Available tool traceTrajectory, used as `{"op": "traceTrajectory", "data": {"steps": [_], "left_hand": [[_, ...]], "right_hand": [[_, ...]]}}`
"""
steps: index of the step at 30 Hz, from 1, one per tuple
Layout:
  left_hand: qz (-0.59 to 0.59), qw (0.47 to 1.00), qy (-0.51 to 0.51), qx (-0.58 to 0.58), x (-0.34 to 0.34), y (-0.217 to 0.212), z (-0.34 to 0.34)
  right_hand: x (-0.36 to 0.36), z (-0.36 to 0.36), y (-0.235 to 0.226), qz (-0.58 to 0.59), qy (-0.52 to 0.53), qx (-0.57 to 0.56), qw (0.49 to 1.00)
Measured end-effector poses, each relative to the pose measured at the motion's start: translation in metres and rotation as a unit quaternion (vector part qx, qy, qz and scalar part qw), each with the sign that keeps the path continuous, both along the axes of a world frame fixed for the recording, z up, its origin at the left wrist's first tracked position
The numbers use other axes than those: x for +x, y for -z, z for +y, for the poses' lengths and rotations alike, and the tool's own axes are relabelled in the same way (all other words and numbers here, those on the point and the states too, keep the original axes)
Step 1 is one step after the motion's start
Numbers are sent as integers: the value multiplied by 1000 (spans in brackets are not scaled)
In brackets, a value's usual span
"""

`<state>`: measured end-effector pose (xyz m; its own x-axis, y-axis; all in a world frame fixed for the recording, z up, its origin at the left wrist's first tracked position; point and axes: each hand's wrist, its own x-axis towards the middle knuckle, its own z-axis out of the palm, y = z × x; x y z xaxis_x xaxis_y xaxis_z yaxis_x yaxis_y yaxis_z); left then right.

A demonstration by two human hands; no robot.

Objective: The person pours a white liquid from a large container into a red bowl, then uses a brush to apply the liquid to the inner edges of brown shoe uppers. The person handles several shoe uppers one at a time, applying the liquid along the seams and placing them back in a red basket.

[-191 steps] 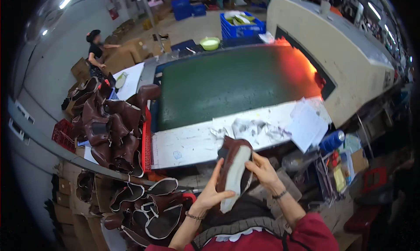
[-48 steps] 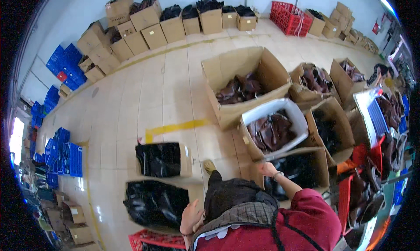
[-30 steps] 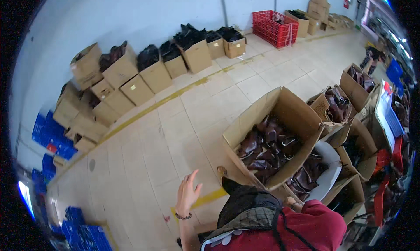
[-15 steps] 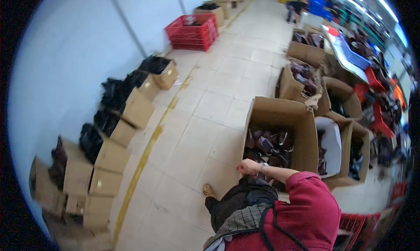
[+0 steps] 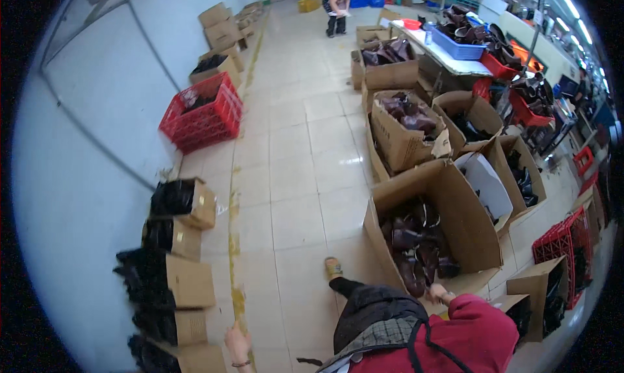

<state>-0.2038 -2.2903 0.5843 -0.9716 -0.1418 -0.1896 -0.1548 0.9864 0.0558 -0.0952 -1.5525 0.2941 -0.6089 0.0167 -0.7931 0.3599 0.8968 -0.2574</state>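
At the big box (image 5: 465, 223): brown leather pieces (image 5: 416, 239) by right hand (image 5: 441, 293)

Pieces lie inside, just ahead of the right fingers; cannot tell whether those grip anything. Left hand (image 5: 238, 342) over floor (image 5: 292, 223), fingers loose, nothing seen in them. More boxes (image 5: 404, 142) crowd ahead and right, blocking that side. Red crate (image 5: 205, 116) by left wall (image 5: 97, 191), black-filled boxes (image 5: 188, 282) nearer. Person (image 5: 337, 9) far ahead.
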Motion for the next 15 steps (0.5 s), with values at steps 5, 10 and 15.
{"op": "traceTrajectory", "data": {"steps": [5,10,15], "left_hand": [[44,979,46,192,-204,63,23],[-238,901,-28,361,-309,146,50],[-386,828,-86,398,-400,197,95]], "right_hand": [[-45,-20,37,-31,46,1,998],[-284,-95,-35,169,63,-55,982],[-539,-114,-154,275,95,-104,951]]}}
